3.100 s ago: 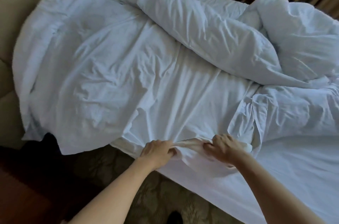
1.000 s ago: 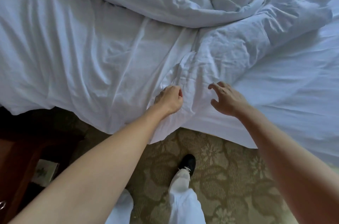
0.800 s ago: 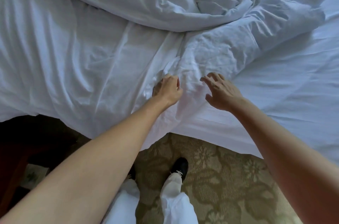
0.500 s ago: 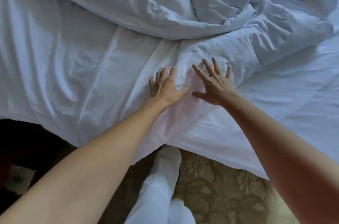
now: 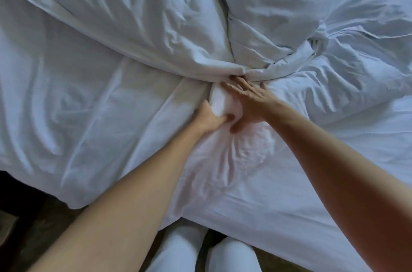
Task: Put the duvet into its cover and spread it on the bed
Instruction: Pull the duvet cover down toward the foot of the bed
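- Left hand [image 5: 209, 116] grips a bunched fold of the thin, creased white cover [image 5: 89, 115]
- Right hand [image 5: 252, 98], fingers straight, presses beside it
- Puffy, rumpled duvet [image 5: 267, 15] just beyond both hands on the bed [image 5: 334, 182]

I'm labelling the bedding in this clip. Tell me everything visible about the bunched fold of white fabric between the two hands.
The bunched fold is a small rounded hump of white, cotton-like cloth, brighter than the wrinkled bedding around it. It rises from the flatter sheet layer near the bed's near edge, just below where the thick duvet rolls meet. The left hand grips its lower end, thumb curled round it. The right hand lies against its right side with fingers extended. Whether it belongs to cover or duvet cannot be told.
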`<state>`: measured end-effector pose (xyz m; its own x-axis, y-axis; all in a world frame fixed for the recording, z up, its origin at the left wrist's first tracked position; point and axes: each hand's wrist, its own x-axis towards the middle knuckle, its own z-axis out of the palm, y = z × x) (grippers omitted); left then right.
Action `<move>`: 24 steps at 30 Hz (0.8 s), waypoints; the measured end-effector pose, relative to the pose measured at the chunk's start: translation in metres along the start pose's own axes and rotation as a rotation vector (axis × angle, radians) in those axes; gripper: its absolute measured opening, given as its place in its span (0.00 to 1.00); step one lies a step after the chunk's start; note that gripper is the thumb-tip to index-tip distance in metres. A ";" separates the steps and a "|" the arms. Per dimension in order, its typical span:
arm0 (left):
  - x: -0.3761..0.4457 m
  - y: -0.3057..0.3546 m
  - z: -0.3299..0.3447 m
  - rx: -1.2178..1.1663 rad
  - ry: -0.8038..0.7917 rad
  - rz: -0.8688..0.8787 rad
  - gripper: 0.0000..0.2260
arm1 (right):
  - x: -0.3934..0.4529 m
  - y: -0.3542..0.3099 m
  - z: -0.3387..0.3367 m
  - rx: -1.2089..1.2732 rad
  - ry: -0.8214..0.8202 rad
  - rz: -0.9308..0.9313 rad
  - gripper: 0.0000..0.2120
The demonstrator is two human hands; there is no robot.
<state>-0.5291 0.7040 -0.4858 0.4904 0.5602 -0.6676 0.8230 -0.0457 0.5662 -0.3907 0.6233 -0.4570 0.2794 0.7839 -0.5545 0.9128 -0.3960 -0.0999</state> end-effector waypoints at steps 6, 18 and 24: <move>-0.054 0.001 0.017 -0.153 0.000 0.083 0.27 | -0.023 0.012 -0.011 -0.064 0.049 -0.118 0.66; -0.298 0.006 0.055 -0.141 -0.072 0.063 0.22 | -0.231 0.000 -0.030 -0.276 0.271 -0.558 0.21; -0.352 0.065 0.074 -0.792 -0.066 -0.070 0.33 | -0.346 0.021 -0.013 -0.263 0.575 -0.793 0.10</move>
<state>-0.6269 0.4427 -0.2496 0.4814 0.4890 -0.7274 0.4161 0.6029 0.6807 -0.4639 0.3499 -0.2568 -0.3977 0.9139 0.0812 0.9147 0.4018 -0.0433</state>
